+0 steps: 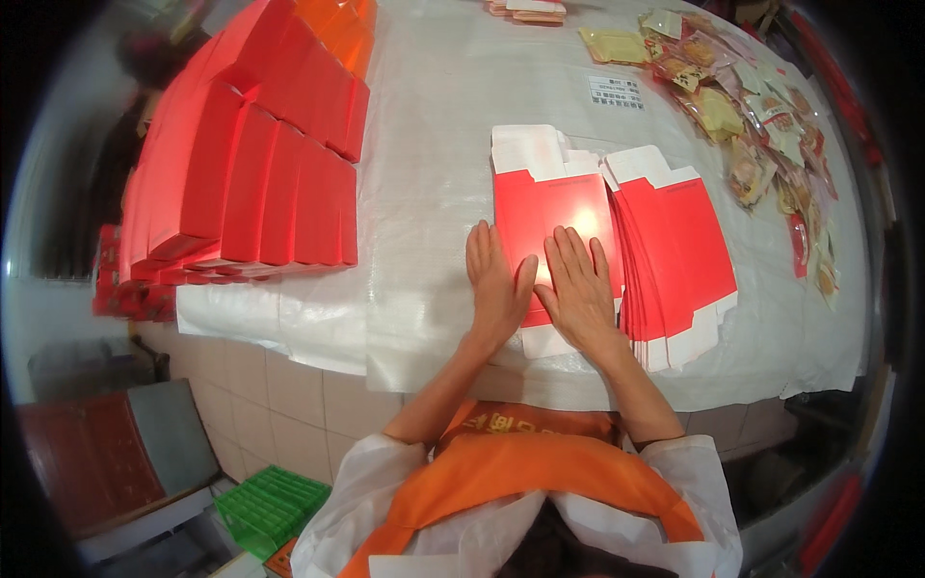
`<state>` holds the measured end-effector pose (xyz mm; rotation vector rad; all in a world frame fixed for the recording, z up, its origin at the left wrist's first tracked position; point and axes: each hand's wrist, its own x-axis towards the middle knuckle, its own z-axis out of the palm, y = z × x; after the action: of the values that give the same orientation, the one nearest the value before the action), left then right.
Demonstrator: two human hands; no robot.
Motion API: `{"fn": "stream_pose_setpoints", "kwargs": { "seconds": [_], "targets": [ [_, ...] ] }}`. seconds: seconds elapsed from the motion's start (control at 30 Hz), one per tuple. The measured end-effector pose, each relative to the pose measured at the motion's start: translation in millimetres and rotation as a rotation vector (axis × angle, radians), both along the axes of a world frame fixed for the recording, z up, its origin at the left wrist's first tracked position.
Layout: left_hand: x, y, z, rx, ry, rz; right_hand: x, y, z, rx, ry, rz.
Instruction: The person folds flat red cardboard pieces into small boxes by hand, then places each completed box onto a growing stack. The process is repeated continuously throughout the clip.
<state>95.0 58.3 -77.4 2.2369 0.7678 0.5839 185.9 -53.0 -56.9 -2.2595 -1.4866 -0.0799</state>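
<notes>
A flattened red carton blank [553,199] with white end flaps lies on the table before me. My right hand [580,289] rests palm down on its red face, the thumb spread from the fingers. Along the blank's left edge lies my left hand [497,285], fingers extended and thumb reaching over the red face. Neither hand grips anything that I can see. Just right of this blank, a fanned stack of similar flat red blanks [679,246] leans over, its white flaps at both ends.
Assembled red boxes [249,180] are piled at left, with orange ones [340,32] behind. Wrapped food packets [773,108] lie scattered at right. A printed label [614,92] sits on the white table covering [433,144]. A green plastic crate [271,506] stands low at left.
</notes>
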Motion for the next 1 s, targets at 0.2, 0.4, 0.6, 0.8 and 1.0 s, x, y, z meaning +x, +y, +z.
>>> {"fn": "stream_pose_setpoints", "kwargs": {
  "seconds": [0.2,0.4,0.6,0.8,1.0],
  "targets": [
    [9,14,-7,0.148,0.054,-0.021,1,0,3,0.027,0.074,0.024],
    [12,20,1,0.287,-0.041,-0.016,-2,0,5,0.007,0.118,0.020],
    [15,6,39,-0.528,-0.449,-0.166,-1,-7,11,0.251,0.235,0.078],
    [14,-3,72,-1.206,-0.589,0.139,-27,-46,27,0.684,0.906,0.015],
    [-28,-12,94,-0.943,-0.406,0.344,-42,-58,41,0.725,1.784,-0.301]
  ]
}}
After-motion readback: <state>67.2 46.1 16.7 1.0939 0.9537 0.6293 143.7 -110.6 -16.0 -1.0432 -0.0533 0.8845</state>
